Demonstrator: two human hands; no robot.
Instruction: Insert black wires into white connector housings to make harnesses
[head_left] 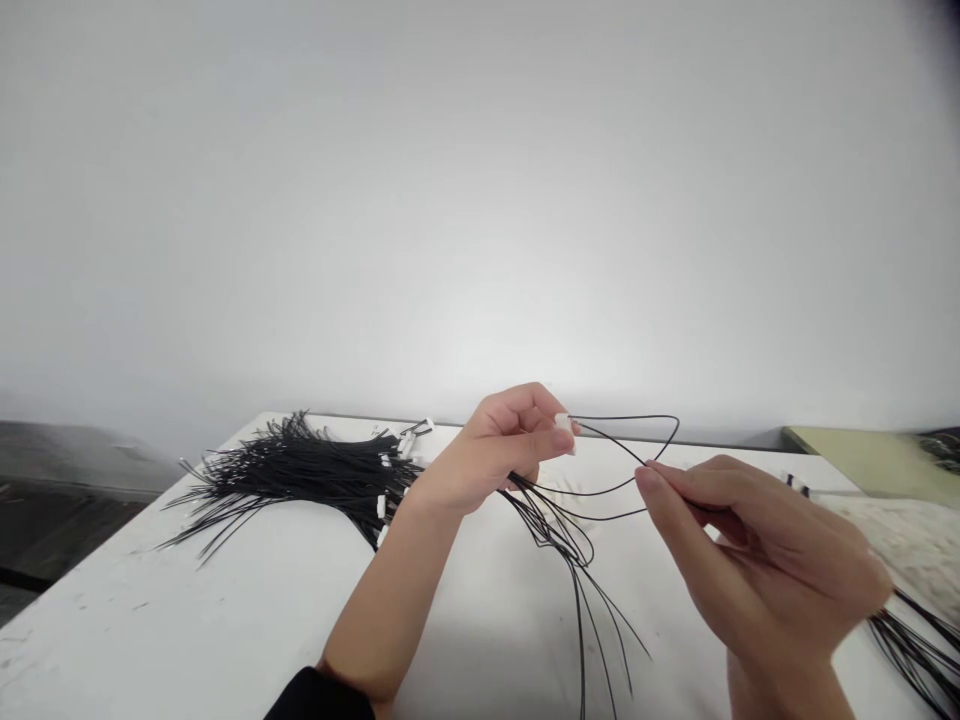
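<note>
My left hand is closed, with a small white connector pinched between thumb and fingertips. Two thin black wires run from that connector to the right, one bending round in a loop. Below the same hand hangs a bundle of black wires, its loose ends trailing over the table. My right hand, also closed, pinches a black wire between thumb and forefinger. Which wire ends lie inside the right hand is hidden.
A large pile of black wires with white connectors lies at the left of the white table. More black wires are at the right edge, near a whitish heap and a yellow-green surface. A pale wall stands behind.
</note>
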